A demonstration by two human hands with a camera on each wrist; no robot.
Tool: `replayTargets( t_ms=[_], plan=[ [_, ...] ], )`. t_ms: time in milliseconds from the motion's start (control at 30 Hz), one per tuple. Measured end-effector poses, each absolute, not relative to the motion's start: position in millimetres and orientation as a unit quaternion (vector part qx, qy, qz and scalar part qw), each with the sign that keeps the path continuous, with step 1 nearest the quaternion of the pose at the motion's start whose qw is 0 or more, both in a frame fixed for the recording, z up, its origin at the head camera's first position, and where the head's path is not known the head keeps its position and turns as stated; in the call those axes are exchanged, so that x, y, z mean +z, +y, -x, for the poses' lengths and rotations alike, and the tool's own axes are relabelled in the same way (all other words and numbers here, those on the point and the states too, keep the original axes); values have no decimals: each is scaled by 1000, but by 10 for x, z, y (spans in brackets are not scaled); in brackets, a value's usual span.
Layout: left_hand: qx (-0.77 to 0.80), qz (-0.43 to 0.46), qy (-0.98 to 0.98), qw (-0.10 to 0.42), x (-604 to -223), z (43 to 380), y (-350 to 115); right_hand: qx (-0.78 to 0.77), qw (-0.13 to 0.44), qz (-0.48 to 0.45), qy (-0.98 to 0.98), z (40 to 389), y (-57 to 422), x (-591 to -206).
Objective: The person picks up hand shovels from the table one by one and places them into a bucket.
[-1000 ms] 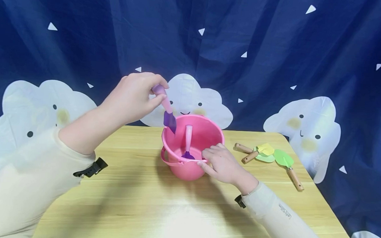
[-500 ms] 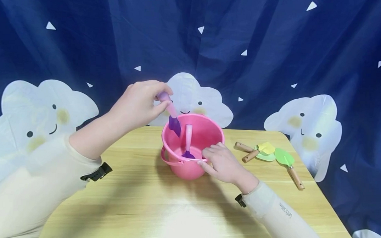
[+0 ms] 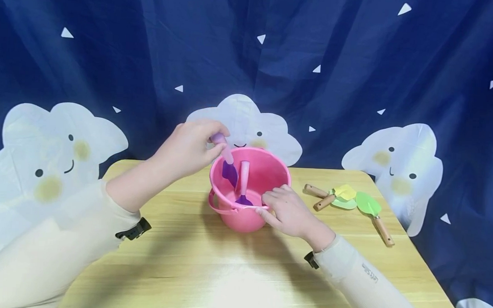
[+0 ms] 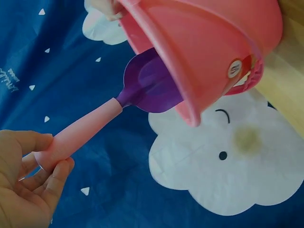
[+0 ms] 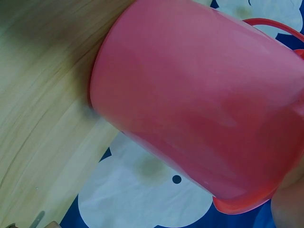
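Note:
A pink bucket (image 3: 243,223) stands on the wooden table, its handle folded down along the near side. My left hand (image 3: 193,145) pinches the pink handle end of a toy shovel (image 4: 83,130) between thumb and fingers. The shovel's purple blade (image 4: 149,80) points down and dips inside the bucket's mouth. Leaning inside the bucket is a second shovel (image 3: 244,177) with a pink handle and purple blade. My right hand (image 3: 287,211) grips the bucket's near right rim, fingers over the edge and thumb outside. In the right wrist view the bucket's wall (image 5: 199,95) fills most of the frame.
Right of the bucket lie several small garden tools with wooden handles: a green trowel (image 3: 368,204), a yellow-headed tool (image 3: 345,192) and a pale green one beneath it. Behind the table (image 3: 175,270) hangs a dark blue curtain (image 3: 218,42) with white clouds.
My left hand has moved right and down, carrying the shovel from above the bucket's left rim into its mouth. The right hand stays on the rim.

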State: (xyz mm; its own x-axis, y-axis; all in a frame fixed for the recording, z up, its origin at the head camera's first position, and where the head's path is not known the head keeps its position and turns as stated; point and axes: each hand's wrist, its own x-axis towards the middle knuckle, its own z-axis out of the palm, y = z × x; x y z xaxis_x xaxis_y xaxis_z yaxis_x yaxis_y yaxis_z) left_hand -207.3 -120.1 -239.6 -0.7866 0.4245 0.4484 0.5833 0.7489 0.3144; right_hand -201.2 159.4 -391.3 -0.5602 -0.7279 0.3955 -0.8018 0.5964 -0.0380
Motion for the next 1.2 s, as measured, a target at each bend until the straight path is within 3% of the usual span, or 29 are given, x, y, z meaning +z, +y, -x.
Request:
replayTargets(
  t_ms=[433, 1200],
  plan=[
    [-232, 271, -925, 135, -2645, 2126, -1120, 108, 175, -440, -874, 2021, 1593, -3936],
    [-236, 278, -925, 108, -3017, 2187, -980, 111, 176, -436, -875, 2016, 1594, -3936]
  ],
)
